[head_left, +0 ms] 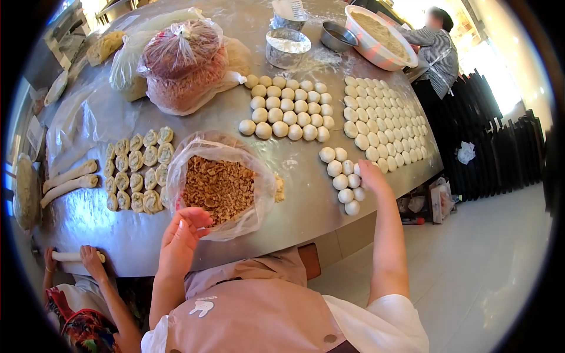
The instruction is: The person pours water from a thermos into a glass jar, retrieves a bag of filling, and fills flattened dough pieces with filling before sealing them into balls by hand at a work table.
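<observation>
My right hand [374,176] reaches to a small cluster of smooth white dough balls [340,182] near the table's front edge. Its fingers are closed at a dough ball [357,169] on the cluster's right side, partly hidden by them. Loosely curled, my left hand [187,230] hovers by the near left rim of an open clear plastic bag [250,220]. I see nothing in it, and its fingers are a little apart. Brown, crumbly filling [220,188] lies inside the bag.
Rows of dough balls [288,109] and flattened dough pieces [385,120] cover the table [300,176]. Rolled dough pieces [135,160] lie left. Bagged pinkish filling [185,65], metal rings [287,47] and a flour basin [379,35] stand behind. Another person's hands [91,259] roll dough; a co-worker [438,56] stands back right.
</observation>
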